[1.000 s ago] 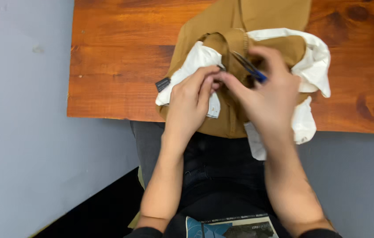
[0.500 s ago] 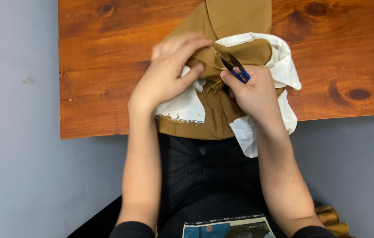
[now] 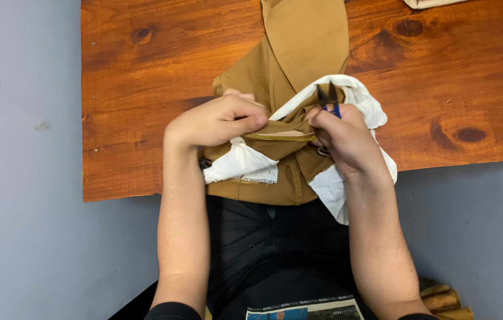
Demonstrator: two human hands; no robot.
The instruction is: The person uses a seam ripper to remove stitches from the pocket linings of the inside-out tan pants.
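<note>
Since the earlier frame, the left hand (image 3: 216, 121) has slid off the top of the cloth to its left side. On the wooden tabletop (image 3: 144, 89), at its near edge, lies the tan garment (image 3: 299, 53) — turned partly inside out, its white lining (image 3: 245, 163) bulging around a yellow-stitched seam. Left hand's grip is clamped on a fold of the garment, knuckles up. Right hand (image 3: 349, 142) pinches the cloth too, grip closed around small blue-handled thread snips (image 3: 327, 98), blades pointing away — slightly apart.
</note>
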